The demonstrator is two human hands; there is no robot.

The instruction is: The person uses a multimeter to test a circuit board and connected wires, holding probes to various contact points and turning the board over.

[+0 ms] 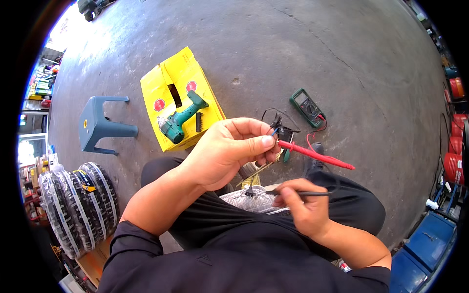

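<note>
Probe (315,154), red, looks light, stiff; take barrel. Your left hand (234,154) seemingly pinches tip; right hand (305,207) pinches black probe (316,194), six o'clock.

the red probe (317,155) is glossy plastic, the trousers (354,205) matt cloth; the half-hidden silvery piece (235,200) looks glossy, perhaps plastic.

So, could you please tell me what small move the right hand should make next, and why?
I would probably ease the black probe left until its tip meets the small black piece nearby. The left hand holds the red probe near its tip, beside a blue wire, while the right hand holds the black probe with its tip apparently just short of that piece.
</note>
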